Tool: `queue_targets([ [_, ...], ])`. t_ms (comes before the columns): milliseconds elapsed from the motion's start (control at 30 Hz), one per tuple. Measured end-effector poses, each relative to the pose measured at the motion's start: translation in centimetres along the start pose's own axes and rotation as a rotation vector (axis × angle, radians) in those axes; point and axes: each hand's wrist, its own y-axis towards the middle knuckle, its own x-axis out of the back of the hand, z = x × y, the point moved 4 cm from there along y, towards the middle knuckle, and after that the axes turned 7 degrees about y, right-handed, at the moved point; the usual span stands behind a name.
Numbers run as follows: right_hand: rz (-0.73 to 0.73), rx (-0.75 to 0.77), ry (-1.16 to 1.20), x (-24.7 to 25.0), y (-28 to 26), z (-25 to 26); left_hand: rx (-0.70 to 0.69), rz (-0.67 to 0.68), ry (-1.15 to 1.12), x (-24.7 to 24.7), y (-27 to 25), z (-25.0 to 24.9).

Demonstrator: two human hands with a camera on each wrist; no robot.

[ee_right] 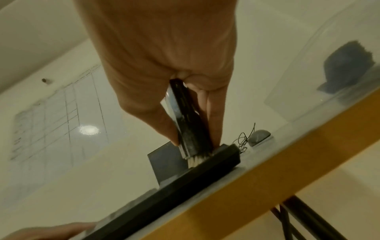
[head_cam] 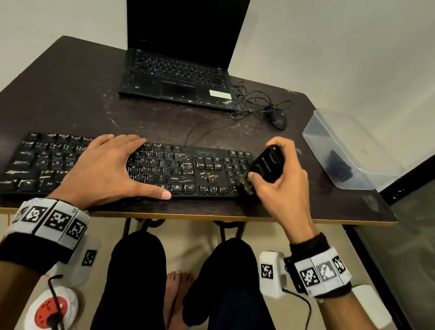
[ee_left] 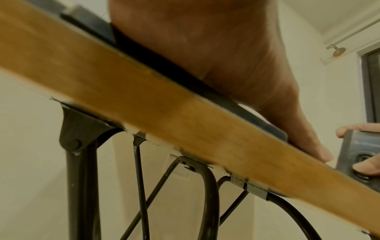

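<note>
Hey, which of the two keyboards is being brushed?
The separate black keyboard at the near edge of the table, not the one built into the laptop: the right hand holds a brush on its right end, and the left hand rests on it.

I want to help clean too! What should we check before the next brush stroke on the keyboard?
1. Left hand rests flat on the keyboard, steadying it: ok.
2. Right hand grips the brush: ok.
3. Bristles touch the keyboard's right end: ok.
4. Keyboard lies wholly on the table: ok.
5. Keyboard free of pale smears: not ok.
6. How firmly the bristles press: cannot tell.
</note>
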Motion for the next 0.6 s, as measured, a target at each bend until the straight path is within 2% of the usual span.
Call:
queue_targets([
  [100, 0.115, 0.099, -0.022, -1.3, -1.3, 1.5, 0.007, -0.02, -0.015, 0.1, -0.3, 0.0],
  [133, 0.107, 0.1, -0.041, -1.3, -1.2, 1.3, 0.006, -0.015, -0.014, 0.2, -0.2, 0.0],
  [233, -0.069, -0.013, -0.061, 0.6, 0.2, -0.5, -0.005, -0.014, -0.004, 0.1, 0.0, -0.1],
  [267, -0.084, -0.03, -0.059, 1.1, 0.4, -0.8, -0.008, -0.009, -0.003, 0.1, 0.0, -0.1],
  [367, 0.036, 0.006, -0.055, 0.9, 0.0, -0.3, -0.001, -0.001, -0.005, 0.0, -0.1, 0.0],
  [500, -0.046, -0.077, -0.066, 2.5, 0.8, -2.0, -0.001, 0.004, 0.004, 0.1, 0.1, 0.0],
  [600, 0.035, -0.019, -0.07, 2.0, -0.4, -1.1, -0.003, -0.005, 0.0, -0.1, 0.0, 0.2],
])
